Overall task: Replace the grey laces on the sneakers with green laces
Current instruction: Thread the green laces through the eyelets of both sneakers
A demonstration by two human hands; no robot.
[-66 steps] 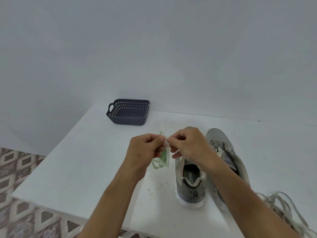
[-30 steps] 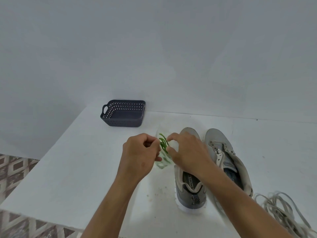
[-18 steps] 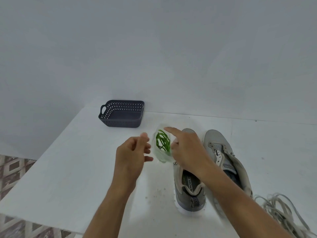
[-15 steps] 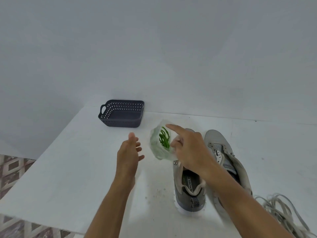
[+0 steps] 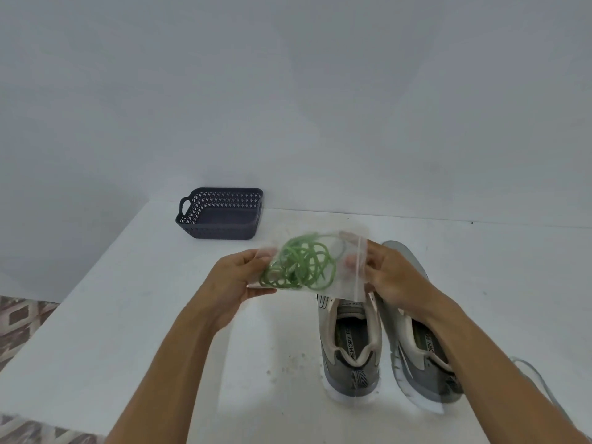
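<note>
Green laces (image 5: 299, 267) are lying coiled inside a clear bag (image 5: 347, 285), which the left hand (image 5: 235, 283) and right hand (image 5: 392, 277) are pinching by its ends. Two sneakers (image 5: 350, 347) are sitting just below the right hand, its forearm covering part of one. Beyond the left hand, a dark basket (image 5: 221, 214) is standing on the white table (image 5: 128, 315).

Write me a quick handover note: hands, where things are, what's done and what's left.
Left hand grips the left end of the clear bag; right hand pinches its zip end.
Green laces are coiled inside the bag, held above the table.
Both sneakers stand unlaced, heels toward the person.
Grey laces lie at the right edge.
Basket sits at the back.
Done: grey laces out. Left: take out green laces, thread both sneakers.
</note>
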